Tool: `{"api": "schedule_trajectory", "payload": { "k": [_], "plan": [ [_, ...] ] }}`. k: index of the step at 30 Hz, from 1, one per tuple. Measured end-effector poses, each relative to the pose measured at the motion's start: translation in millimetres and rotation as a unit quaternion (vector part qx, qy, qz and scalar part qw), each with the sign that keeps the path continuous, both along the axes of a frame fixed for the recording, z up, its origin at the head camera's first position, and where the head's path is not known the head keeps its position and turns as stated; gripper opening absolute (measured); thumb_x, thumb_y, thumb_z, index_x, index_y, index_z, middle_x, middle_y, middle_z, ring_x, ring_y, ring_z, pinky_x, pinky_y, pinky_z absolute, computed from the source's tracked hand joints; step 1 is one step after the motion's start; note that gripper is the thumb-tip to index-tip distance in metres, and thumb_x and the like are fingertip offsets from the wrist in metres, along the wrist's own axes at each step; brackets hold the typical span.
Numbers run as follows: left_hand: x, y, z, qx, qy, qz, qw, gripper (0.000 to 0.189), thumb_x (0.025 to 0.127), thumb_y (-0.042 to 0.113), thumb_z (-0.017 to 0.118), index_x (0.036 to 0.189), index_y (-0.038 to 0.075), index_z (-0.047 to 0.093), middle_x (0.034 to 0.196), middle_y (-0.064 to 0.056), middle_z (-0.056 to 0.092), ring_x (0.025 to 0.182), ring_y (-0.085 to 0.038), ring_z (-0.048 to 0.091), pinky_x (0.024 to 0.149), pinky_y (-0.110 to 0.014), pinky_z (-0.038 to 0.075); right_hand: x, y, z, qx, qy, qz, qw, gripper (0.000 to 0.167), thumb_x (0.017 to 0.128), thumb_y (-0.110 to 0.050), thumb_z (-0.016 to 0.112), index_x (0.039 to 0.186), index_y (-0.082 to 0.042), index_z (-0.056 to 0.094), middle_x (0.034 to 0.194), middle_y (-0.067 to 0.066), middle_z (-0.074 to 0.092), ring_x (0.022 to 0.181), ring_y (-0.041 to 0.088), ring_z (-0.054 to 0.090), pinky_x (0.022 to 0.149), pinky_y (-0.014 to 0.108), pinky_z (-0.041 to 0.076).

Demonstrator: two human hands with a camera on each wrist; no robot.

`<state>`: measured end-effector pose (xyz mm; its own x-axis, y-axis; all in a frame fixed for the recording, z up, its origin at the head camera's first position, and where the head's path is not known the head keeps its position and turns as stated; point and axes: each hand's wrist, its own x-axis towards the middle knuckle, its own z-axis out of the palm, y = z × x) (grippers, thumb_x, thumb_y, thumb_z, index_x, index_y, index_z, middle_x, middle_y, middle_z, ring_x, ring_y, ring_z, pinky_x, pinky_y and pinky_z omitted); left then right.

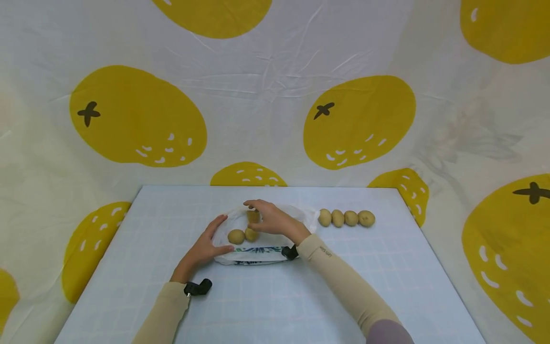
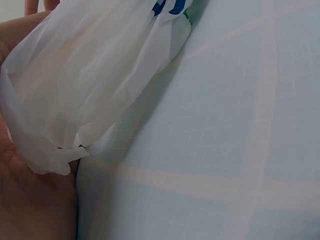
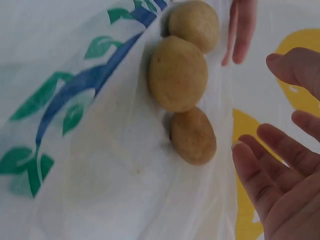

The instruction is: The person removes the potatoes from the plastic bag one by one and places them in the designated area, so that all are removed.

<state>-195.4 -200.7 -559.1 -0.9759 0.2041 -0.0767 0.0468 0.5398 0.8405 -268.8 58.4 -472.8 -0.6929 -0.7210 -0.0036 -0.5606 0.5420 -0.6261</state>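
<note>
A thin white plastic bag with a blue and green leaf print lies spread on the table. Three potatoes rest close together on its white plastic towards the left end. My left hand touches that end, thumb along the front side and fingers stretched out at the back. In the left wrist view the crumpled plastic lies against the palm. Above the bag, my right hand is held with spread, slightly bent fingers and nothing between them. In the right wrist view those fingers are apart from the potatoes.
Several more potatoes stand in a row at the right end of the bag. A pale checked cloth covers the table. Behind it hangs a white curtain with large yellow fruit shapes.
</note>
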Motion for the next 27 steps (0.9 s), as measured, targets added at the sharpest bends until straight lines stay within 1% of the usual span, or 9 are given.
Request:
{"api": "schedule_trajectory", "payload": {
  "k": [3, 5, 10, 13, 18, 23, 27],
  "plan": [
    [0.2, -0.1, -0.1, 0.003, 0.0, 0.002, 1.0, 0.107, 0.08, 0.042, 0.086, 0.165, 0.022, 0.023, 0.174, -0.012, 0.013, 0.159, -0.042, 0.011, 0.122, -0.072, 0.013, 3.3, -7, -2.3, 0.006, -0.005, 0.012, 0.9999, 0.068, 0.095, -0.023, 0.074, 0.154, -0.006, 0.044, 0.148, 0.017, 0.056, 0.132, 0.031, 0.057, 0.111, 0.04, 0.05],
    [0.0, -0.7, -0.3, 0.006, 0.001, 0.0, 1.0, 0.107, 0.081, 0.041, 0.087, 0.165, 0.021, 0.023, 0.174, -0.012, 0.013, 0.159, -0.043, 0.011, 0.122, -0.072, 0.013, 5.5, -11, -4.1, 0.006, -0.009, 0.02, 0.9997, 0.067, 0.094, -0.021, 0.074, 0.153, -0.006, 0.045, 0.148, 0.016, 0.057, 0.13, 0.03, 0.059, 0.109, 0.037, 0.051],
    [-0.3, -1.2, -0.9, 0.009, 0.003, -0.002, 1.0, 0.107, 0.081, 0.04, 0.087, 0.165, 0.021, 0.023, 0.174, -0.011, 0.013, 0.159, -0.042, 0.01, 0.122, -0.073, 0.012, 9.7, -19, -9.1, 0.013, -0.001, 0.042, 0.999, 0.066, 0.094, -0.018, 0.073, 0.153, -0.007, 0.046, 0.148, 0.015, 0.057, 0.126, 0.029, 0.062, 0.103, 0.031, 0.054],
    [-0.4, -0.5, -1.2, 0.013, 0.0, 0.0, 0.9999, 0.107, 0.081, 0.04, 0.087, 0.165, 0.022, 0.024, 0.174, -0.01, 0.013, 0.159, -0.041, 0.01, 0.122, -0.073, 0.012, 10.6, -23, -10.8, 0.022, 0.009, 0.055, 0.9982, 0.063, 0.095, -0.019, 0.073, 0.151, -0.007, 0.047, 0.148, 0.015, 0.057, 0.125, 0.028, 0.062, 0.103, 0.029, 0.054],
    [-0.3, 0.3, -1.7, 0.017, 0.003, -0.001, 0.9999, 0.105, 0.081, 0.039, 0.087, 0.164, 0.022, 0.025, 0.174, -0.011, 0.014, 0.16, -0.041, 0.01, 0.122, -0.071, 0.012, 10.0, -28, -11.4, 0.032, 0.004, 0.075, 0.9967, 0.059, 0.096, -0.017, 0.072, 0.149, -0.004, 0.05, 0.148, 0.014, 0.057, 0.126, 0.027, 0.062, 0.101, 0.027, 0.054],
    [0.5, -0.4, -1.1, 0.018, 0.011, -0.005, 0.9998, 0.105, 0.081, 0.037, 0.087, 0.164, 0.021, 0.025, 0.173, -0.012, 0.014, 0.159, -0.042, 0.011, 0.122, -0.072, 0.013, 7.9, -33, -10.8, 0.049, 0.013, 0.087, 0.9949, 0.051, 0.096, -0.017, 0.072, 0.143, -0.003, 0.056, 0.139, 0.013, 0.064, 0.12, 0.024, 0.066, 0.097, 0.023, 0.055],
    [0.4, -0.6, -0.3, 0.02, 0.008, -0.004, 0.9998, 0.105, 0.081, 0.037, 0.087, 0.164, 0.021, 0.025, 0.173, -0.012, 0.014, 0.159, -0.042, 0.011, 0.122, -0.071, 0.014, 6.0, -36, -11.7, 0.056, 0.019, 0.096, 0.9936, 0.046, 0.095, -0.017, 0.072, 0.138, -0.003, 0.061, 0.13, 0.012, 0.07, 0.115, 0.021, 0.068, 0.094, 0.022, 0.056]
  ]
}}
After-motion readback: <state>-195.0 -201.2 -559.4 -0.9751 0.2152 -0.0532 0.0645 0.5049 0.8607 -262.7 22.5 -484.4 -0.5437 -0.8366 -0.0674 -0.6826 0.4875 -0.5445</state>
